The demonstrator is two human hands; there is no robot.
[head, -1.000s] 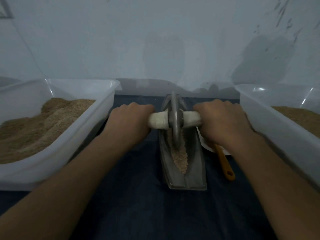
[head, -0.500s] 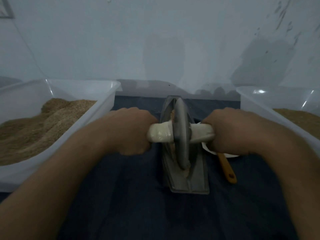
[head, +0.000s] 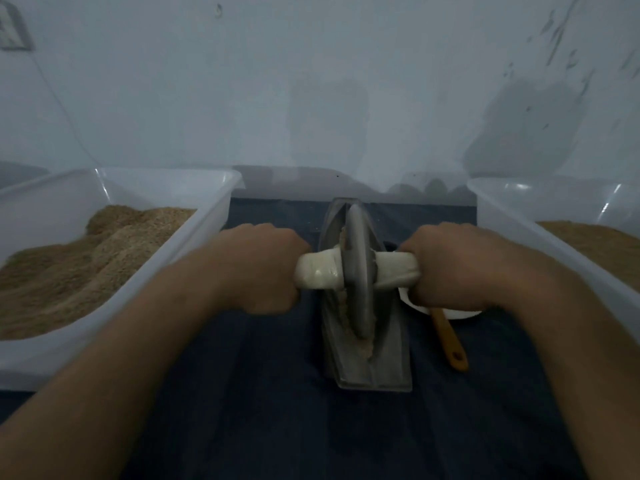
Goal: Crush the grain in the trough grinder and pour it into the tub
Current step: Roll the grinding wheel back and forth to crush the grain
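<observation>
Pale, scuffed wall (head: 311, 81) closed off the far side, and a dark blue cloth (head: 277, 410) covered the counter right up to it. At the centre of the cloth lay the metal trough grinder (head: 388, 344), running lengthwise away from the person, its near end square and its far end close to the wall. The grey grinding wheel (head: 360, 271) stood upright in the groove, toward the near half of the trough, with crushed grain (head: 370, 344) heaped along the groove beneath and beside it.

A cream axle handle (head: 322, 271) ran through the wheel. The left hand (head: 263, 271) had its fingers curled tight round the left end, and the right hand (head: 460, 268) was wrapped the same way round the right end, both knuckles-up and level with each other.

Room to either side was narrow. A clear plastic tub (head: 214, 216) heaped with brown ground grain (head: 86, 265) stood on the left, its near wall just beside the left forearm. A second clear tub (head: 519, 216) holding more grain stood on the right, its wall close against the right wrist. Between the trough and that right tub lay a white dish (head: 460, 313), mostly hidden under the right hand, with a yellow-handled utensil (head: 450, 341) sticking out toward the person, near the trough's right edge. Open cloth lay in front of the trough's near end.
</observation>
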